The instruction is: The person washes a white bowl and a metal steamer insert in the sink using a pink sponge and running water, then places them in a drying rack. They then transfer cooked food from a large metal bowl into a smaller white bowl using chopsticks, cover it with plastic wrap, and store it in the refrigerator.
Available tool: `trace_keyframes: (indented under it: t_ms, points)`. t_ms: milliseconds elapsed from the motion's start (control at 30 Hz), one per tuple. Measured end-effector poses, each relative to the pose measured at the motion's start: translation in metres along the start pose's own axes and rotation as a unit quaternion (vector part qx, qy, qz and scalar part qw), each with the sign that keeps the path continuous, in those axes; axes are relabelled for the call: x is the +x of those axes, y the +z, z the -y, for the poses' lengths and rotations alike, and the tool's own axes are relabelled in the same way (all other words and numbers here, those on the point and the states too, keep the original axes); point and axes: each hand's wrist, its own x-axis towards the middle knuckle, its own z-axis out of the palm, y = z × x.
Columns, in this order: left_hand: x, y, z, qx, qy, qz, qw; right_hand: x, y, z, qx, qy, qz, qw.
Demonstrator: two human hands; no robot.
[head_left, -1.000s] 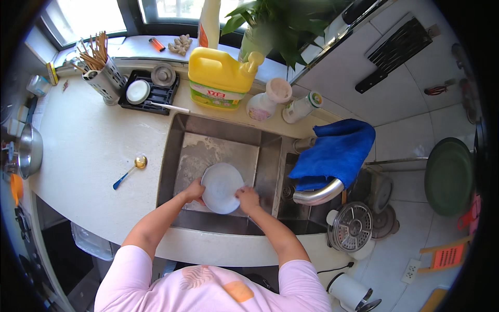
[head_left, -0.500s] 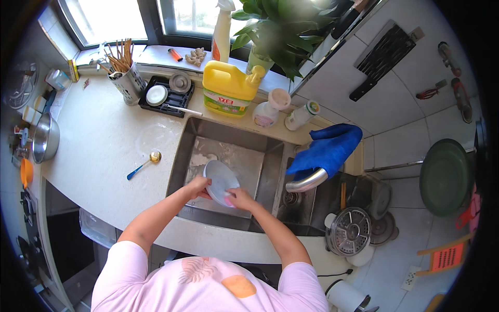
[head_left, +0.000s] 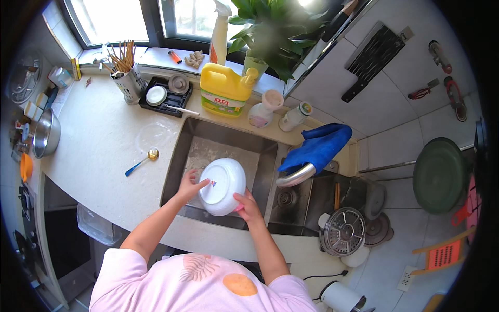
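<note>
A white bowl [head_left: 223, 184] is turned with its underside and foot ring toward me, above the larger sink basin [head_left: 179, 151]. My right hand [head_left: 249, 207] grips its lower right rim. A bit of something pink [head_left: 239, 207], possibly a sponge or cloth, shows under those fingers, mostly hidden. My left hand [head_left: 189, 188] is at the bowl's left side, fingers spread apart beyond the rim, the thumb lying against the underside near a small coloured mark. The bowl's inside faces away and is out of sight.
Right of the basin, a faucet [head_left: 297, 177] draped with a blue cloth [head_left: 319, 148] hangs over a smaller basin. A yellow jug [head_left: 223, 88] and bottles line the back. A gold-bowled spoon [head_left: 143, 161] lies on the left counter; a steamer-like lid [head_left: 342, 231] sits right.
The bowl has been turned over, from its inside facing up to its underside showing, and raised nearer to me. My left fingers have spread off the rim; my right hand now grips the right edge.
</note>
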Motion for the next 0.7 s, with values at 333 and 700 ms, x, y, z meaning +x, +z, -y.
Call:
trace_keyframes:
  t_ms: [333,700]
  points:
    - [-0.022,-0.028,-0.009,-0.509,-0.051,0.250,0.822,-0.006,-0.038,-0.004,0.049,0.080,-0.022,0.995]
    - [-0.047,-0.009,-0.030,-0.176,0.105,0.185,0.961,0.008,0.100,0.023,-0.666,-0.431,0.040,0.607]
